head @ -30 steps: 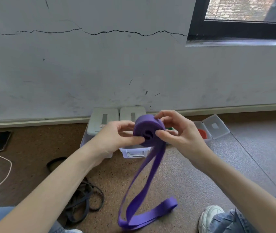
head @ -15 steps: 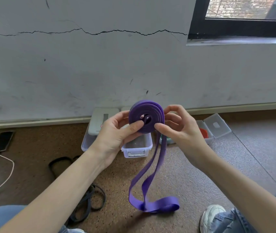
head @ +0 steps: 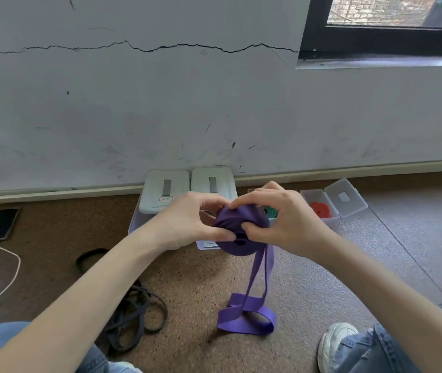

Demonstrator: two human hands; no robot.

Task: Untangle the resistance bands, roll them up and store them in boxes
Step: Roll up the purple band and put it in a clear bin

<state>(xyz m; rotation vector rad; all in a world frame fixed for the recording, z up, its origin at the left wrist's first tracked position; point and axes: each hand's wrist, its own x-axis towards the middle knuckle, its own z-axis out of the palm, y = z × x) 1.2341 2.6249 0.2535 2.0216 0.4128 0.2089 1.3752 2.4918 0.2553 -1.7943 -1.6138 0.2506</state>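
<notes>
Cork-brown floor (head: 203, 281) under cracked wall. Purple resistance band (head: 241, 238) half-rolled, coil pinched between left hand (head: 187, 222) and right hand (head: 281, 222) – tail looping on floor. Coil likely springs loose if pinch slips; open box (head: 333, 203) beyond.

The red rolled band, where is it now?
In the head view it lies at the right, inside the open clear box by the wall: red rolled band, right of the right hand.
</notes>
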